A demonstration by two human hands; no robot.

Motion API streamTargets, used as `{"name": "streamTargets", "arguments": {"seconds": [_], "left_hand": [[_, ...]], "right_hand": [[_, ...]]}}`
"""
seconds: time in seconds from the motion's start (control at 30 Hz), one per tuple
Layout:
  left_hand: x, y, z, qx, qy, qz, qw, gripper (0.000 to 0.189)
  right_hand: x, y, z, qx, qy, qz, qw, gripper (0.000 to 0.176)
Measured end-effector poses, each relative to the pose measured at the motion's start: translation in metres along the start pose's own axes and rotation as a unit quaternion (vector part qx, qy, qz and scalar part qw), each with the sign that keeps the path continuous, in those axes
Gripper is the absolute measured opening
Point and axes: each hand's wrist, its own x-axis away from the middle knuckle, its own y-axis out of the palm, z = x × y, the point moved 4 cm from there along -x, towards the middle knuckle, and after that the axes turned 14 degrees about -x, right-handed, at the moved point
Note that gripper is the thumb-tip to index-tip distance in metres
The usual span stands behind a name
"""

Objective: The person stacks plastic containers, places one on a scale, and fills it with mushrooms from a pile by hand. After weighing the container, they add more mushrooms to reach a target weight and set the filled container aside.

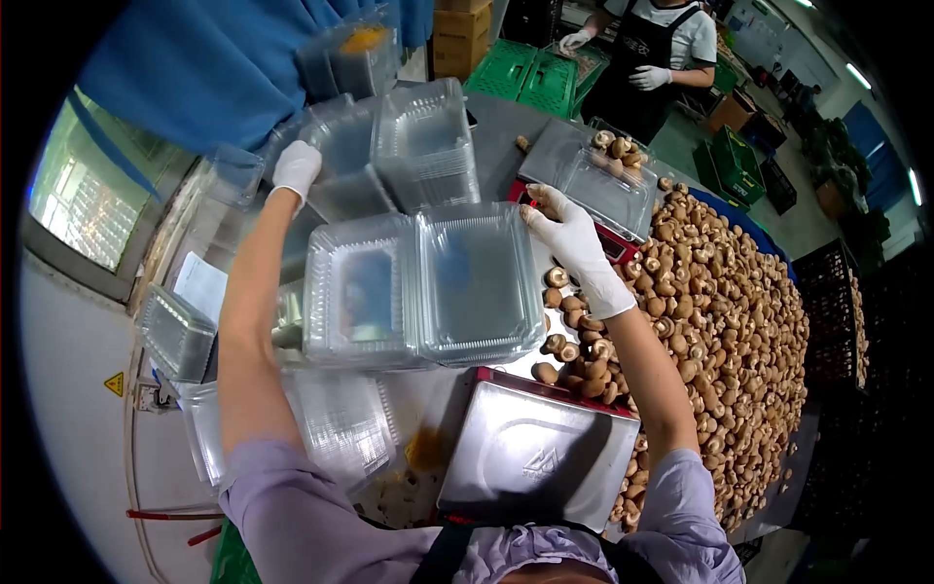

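My left hand (299,167), in a white glove, is closed at the near edge of stacked clear plastic containers (423,146); its fingertips are hidden. My right hand (572,238), also gloved, has thumb and fingers at the upper right corner of an open clear plastic clamshell container (477,282). This clamshell lies opened flat, its two halves side by side, in front of me. Below it is a scale with a shiny metal top (540,453). Loose shiitake mushrooms (593,365) lie beside my right wrist.
A large heap of shiitake mushrooms (725,341) covers the right side. A second scale (623,243) bears a clear container with mushrooms (618,156). More clear containers (336,419) lie lower left. Across the table stands a gloved co-worker (652,68) near green crates (525,76).
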Motion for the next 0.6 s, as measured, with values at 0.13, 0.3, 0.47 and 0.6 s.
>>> {"name": "streamTargets", "arguments": {"seconds": [0.13,0.3,0.47,0.6], "left_hand": [[-0.028,-0.004,-0.032,-0.046,-0.001,0.015,0.999,0.035],[-0.033,-0.013,-0.081,-0.07,-0.067,0.034,0.995,0.033],[-0.068,0.004,-0.139,-0.042,-0.134,0.055,0.989,0.032],[-0.074,0.005,-0.153,-0.036,-0.172,0.085,0.981,0.034]], "right_hand": [[0.007,-0.007,0.001,-0.03,0.013,-0.009,0.999,0.051],[0.024,-0.025,-0.004,0.009,0.032,-0.013,0.999,0.05],[0.049,-0.055,-0.01,0.012,0.052,0.019,0.998,0.046],[0.071,-0.088,-0.012,0.043,0.034,0.042,0.998,0.046]]}}
